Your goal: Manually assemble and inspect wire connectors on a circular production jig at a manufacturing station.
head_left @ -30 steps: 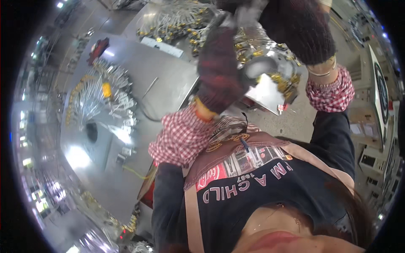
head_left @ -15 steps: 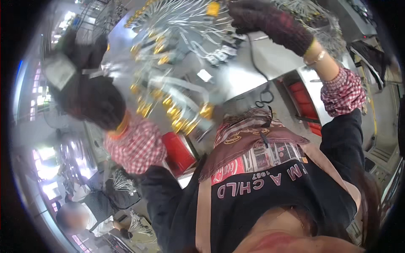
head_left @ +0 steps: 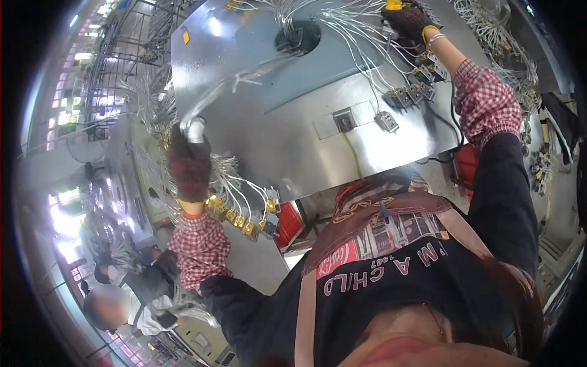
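We reach both arms out over the steel table [head_left: 318,153], each in a checked sleeve and a dark knit glove.

The left hand [head_left: 188,164] extends forward at the table's left edge, palm turned away from the camera, wrist straight. Its fingers are clenched around a bundle [head_left: 211,101] of grey wires, which leaves the top of the fist and runs up and to the right across the table toward the round hole [head_left: 298,38]. The bundle blurs along its length, so we cannot count its strands.

The right hand [head_left: 406,21] stretches to the far right part of the table, arm nearly straight. It rests among the white wires [head_left: 354,30] fanned out from the hole. We cannot tell whether its fingers grip a wire or only press on them; the fingertips are hidden at the frame's rim.

Around the hands: yellow connectors [head_left: 235,214] hang on wire ends just below the left wrist, at the table's near edge. Grey connectors [head_left: 411,95] lie in a row beside the right forearm. A red bin [head_left: 287,223] stands under the table's near edge. Another person [head_left: 131,293] works at lower left, well apart from our hands.
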